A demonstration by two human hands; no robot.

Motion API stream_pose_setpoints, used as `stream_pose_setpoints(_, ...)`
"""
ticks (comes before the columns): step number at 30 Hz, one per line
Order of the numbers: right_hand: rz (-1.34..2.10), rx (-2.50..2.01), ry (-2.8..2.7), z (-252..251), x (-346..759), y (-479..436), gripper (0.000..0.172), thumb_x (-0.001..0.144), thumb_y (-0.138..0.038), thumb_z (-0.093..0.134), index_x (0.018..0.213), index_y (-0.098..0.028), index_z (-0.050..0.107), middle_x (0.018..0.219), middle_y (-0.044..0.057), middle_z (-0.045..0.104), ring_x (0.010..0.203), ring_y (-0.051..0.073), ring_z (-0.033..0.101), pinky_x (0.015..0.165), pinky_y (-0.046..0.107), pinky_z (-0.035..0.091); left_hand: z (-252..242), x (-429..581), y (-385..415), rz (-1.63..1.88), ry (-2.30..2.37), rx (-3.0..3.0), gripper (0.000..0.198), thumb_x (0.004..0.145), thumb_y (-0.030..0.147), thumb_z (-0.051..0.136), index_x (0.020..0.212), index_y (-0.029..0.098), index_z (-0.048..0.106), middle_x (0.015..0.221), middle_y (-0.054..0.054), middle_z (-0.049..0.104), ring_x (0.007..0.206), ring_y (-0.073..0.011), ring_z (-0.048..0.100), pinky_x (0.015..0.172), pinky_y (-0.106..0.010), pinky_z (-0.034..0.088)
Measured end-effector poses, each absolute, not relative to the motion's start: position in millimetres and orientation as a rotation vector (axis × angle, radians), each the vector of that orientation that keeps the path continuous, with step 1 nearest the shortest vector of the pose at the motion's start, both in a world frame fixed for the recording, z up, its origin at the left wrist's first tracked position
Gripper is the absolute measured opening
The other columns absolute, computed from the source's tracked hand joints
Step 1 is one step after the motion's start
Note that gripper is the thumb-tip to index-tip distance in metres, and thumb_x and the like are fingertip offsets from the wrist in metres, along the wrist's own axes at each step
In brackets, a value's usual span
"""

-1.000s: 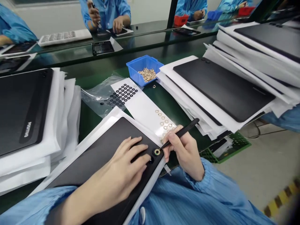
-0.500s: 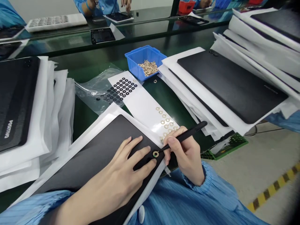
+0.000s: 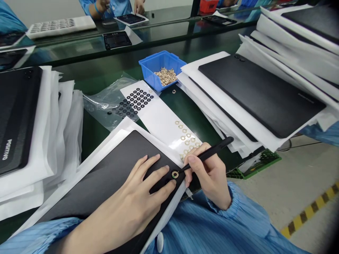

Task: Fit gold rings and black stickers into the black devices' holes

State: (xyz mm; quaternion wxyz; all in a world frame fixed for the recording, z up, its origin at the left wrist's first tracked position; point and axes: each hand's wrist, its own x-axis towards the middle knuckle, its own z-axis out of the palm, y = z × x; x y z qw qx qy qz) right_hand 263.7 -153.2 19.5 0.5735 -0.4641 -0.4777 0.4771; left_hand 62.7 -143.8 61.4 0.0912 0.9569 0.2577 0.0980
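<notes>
Hands at a black panel [image 3: 106, 176] on the table [image 3: 188, 113]; a gold-and-black ring [image 3: 175, 174] sits at its corner.

The left hand [image 3: 140, 187] lies spread on the panel, fingertips just beside the ring; the right hand [image 3: 209, 173] pinches black tweezers [image 3: 209, 153], their tip touching the ring; the hands are close but apart; the panel lies tilted on a white sheet [image 3: 87, 165]; just beyond it, a white strip [image 3: 161, 120] carries black rings [image 3: 139, 100] and gold rings [image 3: 186, 139]; a blue bin [image 3: 150, 67] holds loose gold rings [image 3: 165, 76]; a clear plastic bag [image 3: 103, 106] lies under the strip's far end; stacks of black panels [image 3: 259, 95] in white sheets rise on both sides; across the table, a co-worker's blue sleeve [image 3: 116, 5] shows.
</notes>
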Motion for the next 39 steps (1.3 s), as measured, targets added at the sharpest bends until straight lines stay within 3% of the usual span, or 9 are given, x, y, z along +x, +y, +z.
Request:
stream_pose_setpoints(6, 1.063, -1.08, -1.191, 15.9, 265.3, -154.5, 0.012, 0.092, -0.025, 0.051, 0.08, -0.021, 0.049, 0.053, -0.006, 0.051, 0.036, 0.01, 0.051, 0.039, 0.024, 0.045, 60.8, 63.9, -144.1, 0.319, 0.771, 2.841, 0.041, 0.088, 0.011, 0.044, 0.125, 0.022, 0.056, 0.127, -0.008, 0.054, 0.132, -0.0329, 0.034, 0.104, -0.056, 0.041)
stream_pose_setpoints(14, 0.856, -0.929, -1.271, 5.2, 263.2, -162.3, 0.013, 0.091, -0.011, 0.049, 0.094, -0.023, 0.05, 0.08, 0.0, 0.055, 0.051, 0.01, 0.056, 0.045, 0.026, 0.049, 56.7, 67.1, -144.0, 0.223, 0.823, 2.915, 0.043, 0.092, 0.015, 0.043, 0.135, 0.019, 0.046, 0.13, -0.007, 0.053, 0.13, -0.0322, 0.035, 0.106, -0.055, 0.037)
stream_pose_setpoints(21, 0.874, -0.896, -1.192, 2.8, 262.8, -163.5, 0.013, 0.091, -0.014, 0.049, 0.096, -0.025, 0.051, 0.073, -0.001, 0.056, 0.055, 0.014, 0.057, 0.047, 0.028, 0.05, 55.1, 71.5, -144.2, 0.169, 0.836, 3.05, 0.041, 0.09, 0.016, 0.043, 0.131, 0.017, 0.049, 0.127, -0.007, 0.055, 0.123, -0.033, 0.041, 0.102, -0.054, 0.036)
stream_pose_setpoints(34, 0.733, -0.902, -1.315, 0.1, 262.4, -165.4, 0.021, 0.085, -0.005, 0.054, 0.096, -0.023, 0.052, 0.077, 0.002, 0.055, 0.059, 0.013, 0.057, 0.047, 0.026, 0.049, 58.3, 73.0, -145.4, 0.19, 0.857, 3.014, 0.038, 0.092, 0.015, 0.039, 0.129, 0.017, 0.049, 0.126, -0.008, 0.055, 0.12, -0.0335, 0.041, 0.1, -0.057, 0.035)
stream_pose_setpoints(39, 0.738, -0.794, -1.344, -2.4, 262.2, -167.6, 0.014, 0.085, -0.01, 0.057, 0.093, -0.021, 0.054, 0.077, 0.002, 0.056, 0.066, 0.014, 0.061, 0.052, 0.026, 0.05, 55.6, 71.7, -140.2, 0.349, 0.88, 2.912, 0.017, 0.094, 0.016, 0.043, 0.106, 0.01, 0.054, 0.117, -0.011, 0.058, 0.117, -0.0289, 0.044, 0.103, -0.051, 0.035)
